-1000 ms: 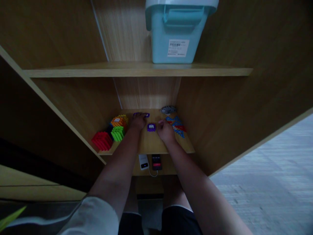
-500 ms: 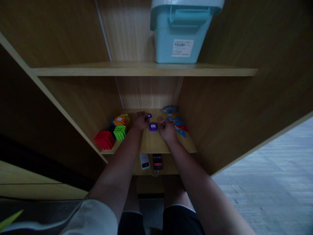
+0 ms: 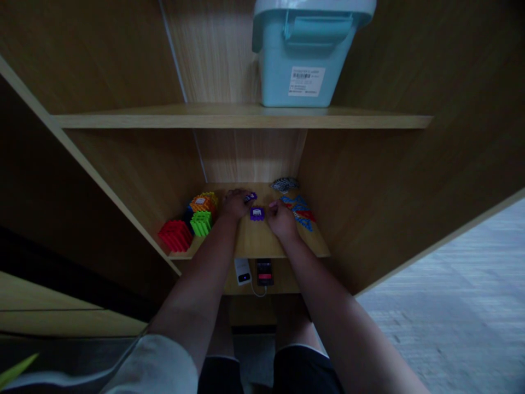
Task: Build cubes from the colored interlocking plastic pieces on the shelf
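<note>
My left hand (image 3: 237,204) is closed on a small purple plastic piece with a pale label (image 3: 251,197), just above the cabinet shelf. Between my hands a second purple labelled piece (image 3: 257,213) rests on the shelf board (image 3: 256,241). To its right my right hand (image 3: 280,216) is closed, with fingertips pinched together; anything held there is too small to make out. A flat blue-and-red patterned thing (image 3: 301,210) lies on the shelf beside my right hand.
On the shelf's left stand red (image 3: 176,235), green (image 3: 201,223) and orange (image 3: 202,202) plastic pieces. A black-and-white patterned thing (image 3: 284,184) lies at the back. Below are a white device (image 3: 243,271) and a phone (image 3: 264,272) with a cable. A blue bin (image 3: 303,60) sits above.
The purple piece in my left hand has shifted slightly to the right. My right hand stays nearly where it was.
</note>
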Motion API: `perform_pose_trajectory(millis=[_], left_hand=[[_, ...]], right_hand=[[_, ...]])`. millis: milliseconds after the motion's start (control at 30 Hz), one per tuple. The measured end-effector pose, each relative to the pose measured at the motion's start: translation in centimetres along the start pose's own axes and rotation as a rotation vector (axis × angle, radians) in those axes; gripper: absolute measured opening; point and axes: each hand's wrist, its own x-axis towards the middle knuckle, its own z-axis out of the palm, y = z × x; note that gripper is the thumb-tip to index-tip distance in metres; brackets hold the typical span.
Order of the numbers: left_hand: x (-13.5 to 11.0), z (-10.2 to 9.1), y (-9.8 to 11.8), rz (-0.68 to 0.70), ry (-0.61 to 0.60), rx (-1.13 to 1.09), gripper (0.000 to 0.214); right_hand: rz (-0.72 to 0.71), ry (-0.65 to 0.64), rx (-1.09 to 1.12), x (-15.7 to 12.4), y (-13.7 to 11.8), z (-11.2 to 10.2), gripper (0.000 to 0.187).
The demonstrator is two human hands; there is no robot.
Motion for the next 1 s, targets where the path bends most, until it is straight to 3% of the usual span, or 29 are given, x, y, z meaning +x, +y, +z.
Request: perform_pose_trajectory(millis=[367,733,1000], left_hand=[[-0.2,-0.4,0.5,0.006,0.006,0.008,0.033],[0.6,0.8,-0.9,0.018,0.043,0.033,0.05],[0.5,0.4,-0.6,0.0,0.048,0.025,0.058]], right_hand=[[0.008,0.01,0.016,-0.1,-0.1,-0.1,0.024],[0.019,-0.004,0.004,-0.1,-0.2,-0.1,0.023],[0.016,0.001,-0.01,-0.1,-0.2,-0.2,0.02]])
